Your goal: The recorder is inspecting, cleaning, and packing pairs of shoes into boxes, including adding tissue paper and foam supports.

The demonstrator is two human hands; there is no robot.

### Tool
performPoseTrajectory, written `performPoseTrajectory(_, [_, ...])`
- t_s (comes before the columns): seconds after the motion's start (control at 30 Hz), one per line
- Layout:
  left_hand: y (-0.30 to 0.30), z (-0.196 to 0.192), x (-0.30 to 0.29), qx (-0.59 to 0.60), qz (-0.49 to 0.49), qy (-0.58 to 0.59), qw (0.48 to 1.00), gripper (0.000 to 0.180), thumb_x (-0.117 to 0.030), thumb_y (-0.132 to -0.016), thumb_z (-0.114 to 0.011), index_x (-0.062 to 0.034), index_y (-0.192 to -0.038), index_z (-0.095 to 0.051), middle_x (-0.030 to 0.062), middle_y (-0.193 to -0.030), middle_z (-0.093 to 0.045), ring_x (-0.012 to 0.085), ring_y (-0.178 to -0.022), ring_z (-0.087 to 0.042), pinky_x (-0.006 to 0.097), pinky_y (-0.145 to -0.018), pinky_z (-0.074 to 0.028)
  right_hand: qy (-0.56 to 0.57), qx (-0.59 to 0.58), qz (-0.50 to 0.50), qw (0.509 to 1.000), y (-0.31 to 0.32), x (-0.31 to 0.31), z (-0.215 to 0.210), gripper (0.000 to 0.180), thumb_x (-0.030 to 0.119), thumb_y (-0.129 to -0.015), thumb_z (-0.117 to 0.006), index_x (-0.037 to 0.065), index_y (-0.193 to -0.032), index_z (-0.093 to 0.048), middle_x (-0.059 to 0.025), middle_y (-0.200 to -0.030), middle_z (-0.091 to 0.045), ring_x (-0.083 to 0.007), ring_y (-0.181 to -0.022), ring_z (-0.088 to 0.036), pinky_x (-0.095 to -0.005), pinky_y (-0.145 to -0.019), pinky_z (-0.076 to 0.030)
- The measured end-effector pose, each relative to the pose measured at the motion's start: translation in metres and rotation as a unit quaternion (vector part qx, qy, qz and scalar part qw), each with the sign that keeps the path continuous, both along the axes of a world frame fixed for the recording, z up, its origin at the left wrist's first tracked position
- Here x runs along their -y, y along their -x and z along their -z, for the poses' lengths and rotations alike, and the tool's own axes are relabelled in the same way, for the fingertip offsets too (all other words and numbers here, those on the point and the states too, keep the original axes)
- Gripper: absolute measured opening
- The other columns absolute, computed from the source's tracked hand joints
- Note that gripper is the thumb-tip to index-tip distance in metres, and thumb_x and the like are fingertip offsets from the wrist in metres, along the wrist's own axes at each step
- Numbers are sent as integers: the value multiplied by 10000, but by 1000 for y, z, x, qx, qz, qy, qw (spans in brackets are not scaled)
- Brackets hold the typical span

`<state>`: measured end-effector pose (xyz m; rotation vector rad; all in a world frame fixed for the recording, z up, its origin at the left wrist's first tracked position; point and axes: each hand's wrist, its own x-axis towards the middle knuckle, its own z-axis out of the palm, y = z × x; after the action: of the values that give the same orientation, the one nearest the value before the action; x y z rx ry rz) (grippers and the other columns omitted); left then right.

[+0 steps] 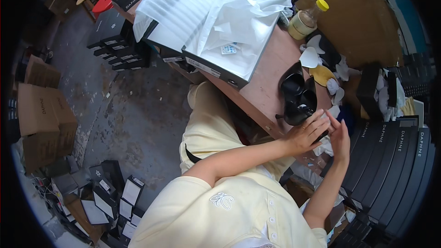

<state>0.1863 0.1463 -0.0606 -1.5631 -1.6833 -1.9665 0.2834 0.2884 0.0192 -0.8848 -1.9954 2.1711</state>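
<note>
Our left hand (pixel 304 134) is reaching across, its fingers nearly straight and lying close together, while our right hand (pixel 340 140) is curving in to meet it, the fingertips of the two coming close or touching. A dark bit is showing between them; whether we are gripping it, or whether it is belonging to the shoes, we cannot tell, since our fingers are covering it.

A pair of black shoes (pixel 294 85) is resting on the pinkish worktop (pixel 264 76), toward the right end of its near edge, with the lower part of the pair lying just beside our left fingertips. A white-lined box (pixel 257 59) is sitting along the near edge to the left, and a yellow-capped bottle (pixel 303 24) is standing farther back, beyond the shoes.

We are judging the shoes to be light, firm at heel and sole, softer along the upper. Their glossy surface is looking smooth, so dry fingers are probably sliding a little on it, and nails are likely leaving marks. For a sure hold we are favouring the stiff heel end, thumb inside the opening and fingers outside, rather than squeezing the sides, which are seeming likelier to crease.
</note>
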Motion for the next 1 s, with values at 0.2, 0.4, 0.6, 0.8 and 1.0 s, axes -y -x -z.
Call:
performPoseTrajectory(0.2, [0, -32, 88, -207, -20, -90, 974, 365, -180, -773, -647, -148, -1131, -582, 41, -1279, -469, 316, -1255, -378, 528, -1036, -316, -175, -84, 238, 952, -11, 110, 1, 718, 79, -780, -650, 18, -1398, -290, -141, -1402, -355, -280, -1252, -408, -385, -961, -422])
performPoseTrajectory(0.4, [54, -36, 94, 11, -76, 179, 981, 855, -114, -642, -739, -4, -1355, -281, 241, -1388, -248, 402, -1271, -305, 465, -1023, -287, -308, 29, 286, 907, 31, 101, 13, 422, 196, -696, -769, 13, -1034, -595, -65, -934, -630, -122, -902, -586, -281, -766, -476])
performPoseTrajectory(0.6, [72, -41, 68, 74, -10, 257, 963, 922, -145, -620, -788, -14, -1383, -288, 183, -1362, -312, 282, -1104, -482, 357, -879, -426, -137, -100, 375, 911, -32, 57, -60, 399, 304, -698, -699, -32, -893, -608, -61, -790, -618, -121, -703, -572, -250, -667, -470])
performPoseTrajectory(0.8, [72, -29, 54, 154, 31, 287, 945, 669, -67, -658, -773, -9, -1239, -447, 160, -1186, -504, 268, -1056, -531, 343, -890, -432, -86, -99, 326, 936, -59, 52, -106, 558, 441, -633, -613, -61, -864, -537, -244, -792, -642, -227, -610, -652, -261, -430, -519])
performPoseTrajectory(1.0, [72, -23, 53, 198, 68, 247, 946, 610, -41, -657, -775, -16, -1185, -471, 100, -1102, -535, 165, -938, -559, 267, -803, -454, -51, -140, 351, 925, -60, 56, -107, 561, 458, -645, -586, -62, -848, -525, -264, -764, -636, -226, -560, -643, -239, -389, -496])
